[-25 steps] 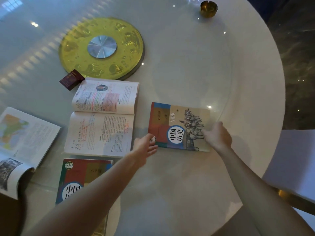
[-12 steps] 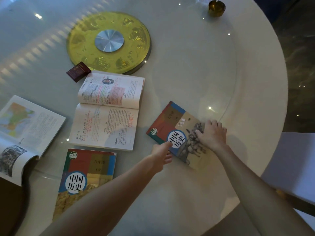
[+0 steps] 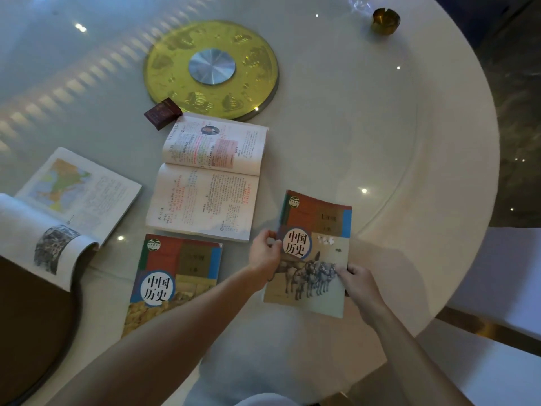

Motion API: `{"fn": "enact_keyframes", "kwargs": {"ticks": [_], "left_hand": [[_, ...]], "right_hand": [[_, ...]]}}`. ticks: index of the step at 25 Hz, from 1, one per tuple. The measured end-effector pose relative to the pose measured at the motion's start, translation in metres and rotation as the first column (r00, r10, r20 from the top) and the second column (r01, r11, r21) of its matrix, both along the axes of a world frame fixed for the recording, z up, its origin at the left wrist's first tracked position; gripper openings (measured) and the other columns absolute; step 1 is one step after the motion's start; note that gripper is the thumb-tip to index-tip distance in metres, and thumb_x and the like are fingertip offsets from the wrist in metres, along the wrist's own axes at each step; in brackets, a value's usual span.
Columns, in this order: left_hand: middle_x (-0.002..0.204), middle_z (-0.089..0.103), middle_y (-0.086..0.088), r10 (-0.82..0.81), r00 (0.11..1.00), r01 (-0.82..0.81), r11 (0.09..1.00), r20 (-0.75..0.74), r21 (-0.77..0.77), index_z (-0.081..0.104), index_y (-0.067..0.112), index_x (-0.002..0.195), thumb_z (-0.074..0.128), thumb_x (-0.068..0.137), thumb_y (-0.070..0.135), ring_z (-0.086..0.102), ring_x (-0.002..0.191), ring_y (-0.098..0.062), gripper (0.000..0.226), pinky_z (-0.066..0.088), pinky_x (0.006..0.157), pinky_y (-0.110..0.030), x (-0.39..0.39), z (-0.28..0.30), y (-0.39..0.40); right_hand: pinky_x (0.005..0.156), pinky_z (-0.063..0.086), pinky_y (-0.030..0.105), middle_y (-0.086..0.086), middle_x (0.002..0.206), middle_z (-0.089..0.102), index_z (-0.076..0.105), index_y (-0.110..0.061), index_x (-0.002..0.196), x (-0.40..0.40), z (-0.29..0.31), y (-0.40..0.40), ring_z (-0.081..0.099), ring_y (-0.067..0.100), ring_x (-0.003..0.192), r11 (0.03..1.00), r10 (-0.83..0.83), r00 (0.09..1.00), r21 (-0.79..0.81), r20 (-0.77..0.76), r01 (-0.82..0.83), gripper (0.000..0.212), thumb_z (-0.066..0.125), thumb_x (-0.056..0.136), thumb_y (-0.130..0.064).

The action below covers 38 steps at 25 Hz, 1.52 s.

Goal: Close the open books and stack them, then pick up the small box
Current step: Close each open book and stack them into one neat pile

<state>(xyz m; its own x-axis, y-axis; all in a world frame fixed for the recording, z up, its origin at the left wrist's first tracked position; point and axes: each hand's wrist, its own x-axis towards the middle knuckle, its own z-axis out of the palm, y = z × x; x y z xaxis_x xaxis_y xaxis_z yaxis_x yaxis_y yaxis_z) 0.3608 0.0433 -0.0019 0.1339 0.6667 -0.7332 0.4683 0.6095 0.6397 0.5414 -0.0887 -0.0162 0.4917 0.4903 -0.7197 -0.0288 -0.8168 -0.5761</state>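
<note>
Rotated upright since earlier: horse-cover book (image 3: 314, 253), pinched by left hand (image 3: 265, 254) and right hand (image 3: 358, 284); closed book (image 3: 175, 281) lies left, parallel.

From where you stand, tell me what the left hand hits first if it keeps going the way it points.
The left hand already grips the horse-cover book; past it, probably bare table.

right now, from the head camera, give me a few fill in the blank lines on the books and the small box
1. Both hands hold the closed book with the ____ on its cover.
2. The number of books lying open on the table is ____.
3. The small dark red box lies beside the ____ disc.
4. The brass ashtray stands at the table's far ____ side.

Missing words: horses; two; gold; right
</note>
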Motion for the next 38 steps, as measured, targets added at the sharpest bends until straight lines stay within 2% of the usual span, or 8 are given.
{"fn": "enact_keyframes", "kwargs": {"ticks": [4, 8, 16, 20, 24, 26, 31, 38], "left_hand": [[0.098, 0.069, -0.008, 0.035, 0.999, -0.032, 0.985, -0.016, 0.169, 0.062, 0.017, 0.116, 0.051, 0.104, 0.021, 0.060, 0.058, -0.016, 0.016, 0.040, 0.037, -0.019, -0.076, 0.017, 0.009], [0.099, 0.073, -0.007, 0.142, 0.989, -0.145, 0.963, 0.027, 0.229, 0.065, 0.021, 0.114, 0.054, 0.103, 0.020, 0.074, 0.080, -0.023, 0.015, 0.061, 0.057, -0.035, -0.155, 0.027, 0.015], [0.099, 0.075, -0.012, 0.275, 0.961, -0.270, 0.957, -0.031, 0.103, 0.064, 0.018, 0.111, 0.055, 0.101, 0.019, 0.078, 0.072, -0.031, 0.013, 0.064, 0.062, -0.050, -0.281, 0.002, -0.010], [0.100, 0.073, -0.002, 0.131, 0.954, -0.093, 0.985, -0.271, 0.148, 0.063, 0.023, 0.109, 0.058, 0.097, 0.020, 0.075, 0.078, -0.021, 0.013, 0.065, 0.065, -0.042, -0.305, -0.009, -0.026], [0.120, 0.063, -0.001, 0.010, 0.898, 0.111, 0.963, -0.439, 0.248, 0.056, 0.018, 0.128, 0.063, 0.095, 0.027, 0.064, 0.106, -0.020, 0.036, 0.057, 0.083, -0.036, -0.321, -0.017, -0.032], [0.115, 0.068, -0.001, -0.032, 0.896, 0.132, 0.972, -0.442, 0.196, 0.060, 0.018, 0.123, 0.062, 0.097, 0.032, 0.066, 0.101, -0.020, 0.030, 0.056, 0.079, -0.035, -0.326, -0.019, -0.029], [0.097, 0.074, 0.000, -0.109, 0.926, 0.159, 0.981, -0.361, 0.112, 0.065, 0.021, 0.102, 0.062, 0.095, 0.038, 0.071, 0.083, -0.016, 0.019, 0.063, 0.072, -0.040, -0.338, -0.024, -0.014], [0.089, 0.073, -0.001, -0.153, 0.910, 0.233, 0.957, -0.386, 0.172, 0.072, 0.015, 0.100, 0.068, 0.093, 0.036, 0.069, 0.076, -0.012, 0.023, 0.059, 0.063, -0.030, -0.332, -0.017, 0.018]], "right_hand": [[0.069, 0.060, 0.043, 0.012, 0.097, 0.077, 0.068, -0.012, 0.104, -0.062, 0.025, 0.019, 0.074, 0.030, 0.081, 0.995, 0.026, 0.992, 0.094, -0.124, -0.015, 0.009, 0.060, 0.100, -0.011], [0.059, 0.059, 0.035, 0.006, 0.086, 0.079, 0.071, -0.013, 0.096, -0.133, 0.035, 0.034, 0.075, 0.018, 0.068, 0.988, 0.086, 0.980, 0.143, -0.180, -0.060, 0.015, 0.059, 0.104, -0.016], [0.059, 0.062, 0.039, 0.014, 0.103, 0.073, 0.063, -0.009, 0.100, -0.251, 0.011, 0.041, 0.078, 0.030, 0.083, 0.972, 0.229, 0.968, 0.074, -0.098, -0.222, 0.005, 0.062, 0.101, -0.014], [0.072, 0.064, 0.049, 0.004, 0.091, 0.073, 0.060, -0.017, 0.089, -0.274, -0.002, 0.035, 0.073, 0.025, 0.081, 0.914, 0.406, 0.907, -0.052, 0.112, -0.403, 0.011, 0.061, 0.097, -0.025], [0.053, 0.037, 0.032, -0.001, 0.074, 0.057, 0.049, -0.017, 0.079, -0.287, -0.004, 0.029, 0.052, 0.016, 0.063, 0.821, 0.571, 0.759, -0.238, 0.313, -0.519, 0.028, 0.056, 0.102, -0.033], [0.051, 0.031, 0.031, -0.002, 0.069, 0.051, 0.044, -0.018, 0.073, -0.292, -0.005, 0.028, 0.046, 0.015, 0.060, 0.828, 0.559, 0.758, -0.272, 0.336, -0.491, 0.036, 0.052, 0.104, -0.033], [0.063, 0.037, 0.035, 0.007, 0.074, 0.050, 0.043, -0.016, 0.075, -0.292, -0.019, 0.031, 0.047, 0.023, 0.066, 0.956, 0.268, 0.958, -0.155, 0.103, -0.251, 0.034, 0.047, 0.103, -0.034], [0.058, 0.043, 0.036, 0.012, 0.077, 0.049, 0.041, -0.016, 0.075, -0.280, -0.011, 0.060, 0.053, 0.023, 0.068, 0.974, 0.192, 0.981, -0.131, 0.035, -0.186, 0.017, 0.048, 0.088, -0.024]]}}
